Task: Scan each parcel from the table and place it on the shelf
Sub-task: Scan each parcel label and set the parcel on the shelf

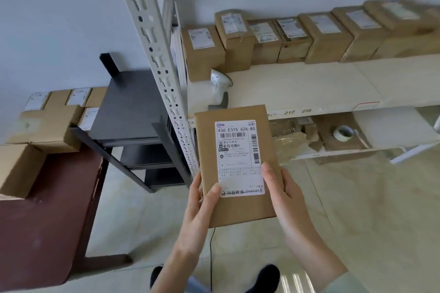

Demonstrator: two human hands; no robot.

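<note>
1. 2 hands hold 1 flat brown parcel (238,164) in front of us, label side up, its far end tipped toward the shelf (309,88).
2. Our left hand (202,202) grips the parcel's near left edge, thumb curled onto the top face beside the white label (239,157), fingers out of sight underneath.
3. Our right hand (283,197) grips the near right edge, thumb pressed on the label's right side, fingers wrapped below.
4. Beyond the parcel's far edge, a white handheld scanner (220,88) stands on the shelf board, just beside the grey perforated upright (157,54).
5. Farther past the scanner, we see 7 or so brown boxes (297,35) lined along the back of the shelf, labels up, touching one another.
6. Below that board, right of our right hand, a tape roll (342,133) lies on flattened cardboard on a lower level.
7. Left of our left hand, more labelled boxes (47,121) sit on a dark red table (42,221), with a dark metal rack (133,112) between the table and the upright.
8. Near our wrists, a thin black cable (211,257) hangs down toward the floor.
</note>
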